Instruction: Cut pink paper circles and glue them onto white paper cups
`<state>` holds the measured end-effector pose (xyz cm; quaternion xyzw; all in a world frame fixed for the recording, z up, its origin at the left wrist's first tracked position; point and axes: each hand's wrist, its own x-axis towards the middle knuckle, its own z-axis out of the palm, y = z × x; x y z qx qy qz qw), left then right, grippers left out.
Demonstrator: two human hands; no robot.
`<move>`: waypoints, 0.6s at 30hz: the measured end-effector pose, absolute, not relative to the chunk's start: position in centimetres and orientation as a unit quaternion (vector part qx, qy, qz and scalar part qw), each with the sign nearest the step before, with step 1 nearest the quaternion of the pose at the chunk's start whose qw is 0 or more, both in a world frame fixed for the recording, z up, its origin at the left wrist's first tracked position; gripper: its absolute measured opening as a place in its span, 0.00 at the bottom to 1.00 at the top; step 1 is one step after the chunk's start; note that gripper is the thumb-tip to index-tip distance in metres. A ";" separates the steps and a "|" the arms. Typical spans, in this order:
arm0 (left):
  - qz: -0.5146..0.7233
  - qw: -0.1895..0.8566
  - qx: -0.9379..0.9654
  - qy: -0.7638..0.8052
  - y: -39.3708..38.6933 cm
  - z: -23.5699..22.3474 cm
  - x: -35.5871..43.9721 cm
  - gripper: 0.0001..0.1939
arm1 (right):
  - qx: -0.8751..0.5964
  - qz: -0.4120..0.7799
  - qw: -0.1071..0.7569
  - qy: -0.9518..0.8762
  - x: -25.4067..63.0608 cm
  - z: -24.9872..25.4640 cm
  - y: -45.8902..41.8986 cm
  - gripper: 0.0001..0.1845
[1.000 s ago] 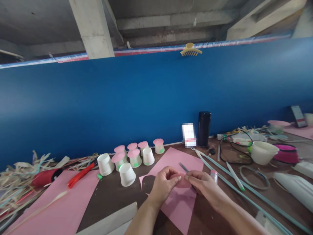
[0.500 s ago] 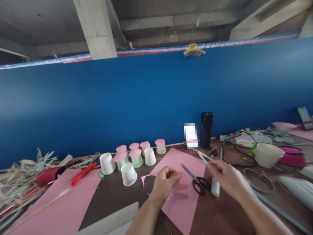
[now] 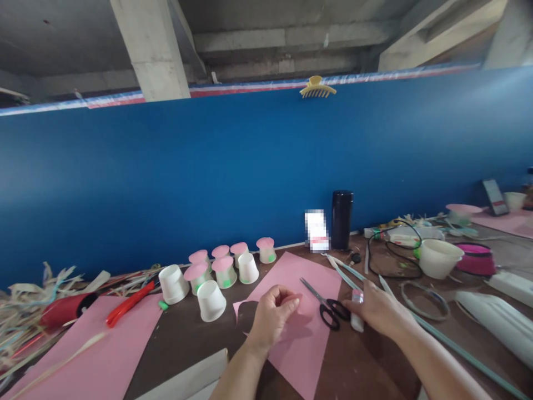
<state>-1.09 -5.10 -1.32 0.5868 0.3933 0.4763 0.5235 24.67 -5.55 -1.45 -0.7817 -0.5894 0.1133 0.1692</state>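
My left hand (image 3: 272, 318) pinches a pink piece of paper (image 3: 303, 304) above a larger pink sheet (image 3: 302, 355), which has a curved cut-out at its left side. Closed around the upper part of a small white bottle (image 3: 357, 322) is my right hand (image 3: 377, 311). Black-handled scissors (image 3: 328, 309) lie between the hands, partly on the sheet. To the left stand several upturned white paper cups (image 3: 211, 301), some topped with pink paper discs (image 3: 222, 264) and showing green patches.
A black flask (image 3: 342, 220) and a propped phone (image 3: 317, 230) stand by the blue partition (image 3: 233, 166). A red-handled tool (image 3: 130, 304) lies on another pink sheet (image 3: 95, 347). At right are a pale cup (image 3: 439, 260), a black cable (image 3: 391, 275) and pale strips (image 3: 462, 341).
My right hand has moved from the pale strips down to the small bottle and closed on it. My left hand keeps its pinch on the pink paper. The view has shifted slightly right.
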 end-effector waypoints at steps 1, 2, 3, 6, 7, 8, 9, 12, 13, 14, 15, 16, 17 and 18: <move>0.476 0.526 0.585 0.393 -5.1 -1.3 -1.1 0.13 | -0.782 0.115 0.173 -0.588 24.6 -1.4 -5.6 0.24; 0.477 0.529 0.581 0.393 -5.1 -1.2 -1.1 0.13 | -0.781 0.115 0.175 -0.588 24.6 -1.2 -5.6 0.23; 0.477 0.531 0.578 0.395 -5.1 -1.1 -1.1 0.13 | -0.784 0.112 0.181 -0.583 24.6 -1.0 -5.6 0.23; 0.472 0.534 0.574 0.403 -5.1 -1.1 -1.1 0.13 | -0.778 0.115 0.275 -0.553 24.0 0.1 -5.8 0.27; 0.469 0.531 0.576 0.408 -5.0 -1.1 -1.1 0.12 | -0.753 0.133 0.335 -0.550 23.6 0.5 -5.9 0.28; 0.466 0.526 0.580 0.413 -5.0 -1.2 -1.1 0.12 | -0.712 0.176 0.391 -0.555 23.2 0.8 -6.0 0.28; 0.462 0.519 0.585 0.417 -5.0 -1.2 -1.0 0.11 | -0.666 0.225 0.438 -0.560 22.7 1.2 -6.2 0.27; 0.455 0.486 0.612 0.426 -5.2 -1.4 -0.7 0.06 | -0.577 0.319 0.513 -0.549 21.1 1.8 -6.8 0.20; 0.453 0.469 0.627 0.426 -5.4 -1.4 -0.5 0.05 | -0.555 0.348 0.524 -0.545 20.6 1.9 -6.9 0.19; 0.452 0.450 0.642 0.425 -5.6 -1.3 -0.4 0.03 | -0.541 0.369 0.533 -0.536 20.1 2.0 -7.1 0.19; 0.452 0.429 0.658 0.423 -5.8 -1.3 -0.2 0.02 | -0.528 0.384 0.539 -0.532 19.7 2.0 -7.2 0.19; 0.451 0.407 0.673 0.421 -6.0 -1.2 -0.1 0.02 | -0.524 0.389 0.538 -0.533 19.4 2.0 -7.4 0.19; 0.451 0.387 0.688 0.417 -6.1 -1.1 0.0 0.02 | -0.526 0.388 0.534 -0.536 19.1 2.1 -7.5 0.19; 0.450 0.370 0.701 0.412 -6.3 -1.1 0.1 0.02 | -0.531 0.383 0.528 -0.541 18.9 2.1 -7.6 0.19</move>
